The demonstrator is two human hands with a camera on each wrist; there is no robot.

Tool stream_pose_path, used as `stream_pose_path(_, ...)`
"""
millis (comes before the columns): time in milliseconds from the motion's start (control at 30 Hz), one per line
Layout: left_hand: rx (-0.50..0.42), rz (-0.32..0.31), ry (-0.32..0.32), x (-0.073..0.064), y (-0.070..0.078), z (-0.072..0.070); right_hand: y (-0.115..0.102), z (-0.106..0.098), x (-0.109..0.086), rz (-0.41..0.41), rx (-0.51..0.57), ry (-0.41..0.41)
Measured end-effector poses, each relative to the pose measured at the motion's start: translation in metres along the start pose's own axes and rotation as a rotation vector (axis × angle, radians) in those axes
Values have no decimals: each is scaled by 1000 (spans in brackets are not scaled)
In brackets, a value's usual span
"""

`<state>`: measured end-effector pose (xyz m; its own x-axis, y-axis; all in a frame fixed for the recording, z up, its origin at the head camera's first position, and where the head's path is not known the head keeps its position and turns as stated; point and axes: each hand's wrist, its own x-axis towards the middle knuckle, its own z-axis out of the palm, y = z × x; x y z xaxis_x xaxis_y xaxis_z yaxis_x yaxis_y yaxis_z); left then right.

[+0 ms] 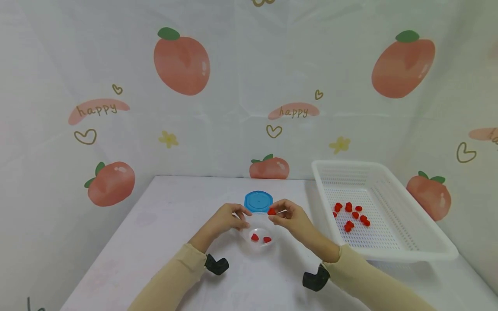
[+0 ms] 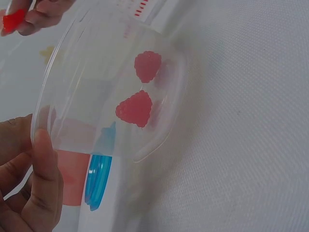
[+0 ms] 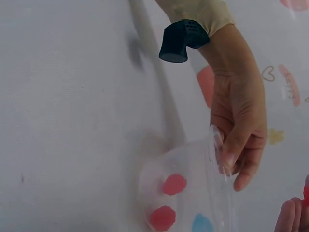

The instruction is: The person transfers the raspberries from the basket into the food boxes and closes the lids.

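A clear plastic tub [image 2: 91, 72] stands on the table with two red raspberries inside, one [image 2: 147, 66] beside the other [image 2: 135, 109]. My left hand [image 1: 228, 217] pinches the tub's rim at its left side, thumb and fingers on either side of the wall. Above the tub's right edge, my right hand [image 1: 289, 217] holds another raspberry [image 1: 271, 211] between thumb and fingertips. Just behind the tub lies a round blue lid [image 1: 258, 201].
To the right stands a white perforated basket [image 1: 420, 233] with several raspberries [image 1: 355, 214] scattered on its floor. A white curtain [image 1: 233, 86] printed with fruit hangs behind the table [image 1: 155, 224].
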<state>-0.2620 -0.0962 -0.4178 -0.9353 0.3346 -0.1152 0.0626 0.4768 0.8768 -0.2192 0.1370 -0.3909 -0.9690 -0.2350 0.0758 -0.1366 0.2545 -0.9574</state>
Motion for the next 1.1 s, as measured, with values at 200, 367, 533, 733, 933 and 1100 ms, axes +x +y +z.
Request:
stream_pose_path(200, -2, 10, -6, 0, -1, 0, 8, 1, -1, 1, -32, -33)
stream_pose_path(367, -4, 10, -9, -1, 0, 0, 10, 2, -1, 3, -58, -60)
stream_pose_path(533, -3, 14, -6, -1, 0, 0, 13, 5, -1, 27, -84, -65)
stream_pose_path(733, -11, 15, -9, 0, -2, 0, 19, 5, 0, 20, -112, -85)
stream_pose_path(933, -11, 12, -6, 0, -2, 0, 21, 4, 3, 4, -133, -124)
stream_pose_path(1100, -12, 13, -3, 0, -2, 0, 22, 4, 5, 11, -149, -132)
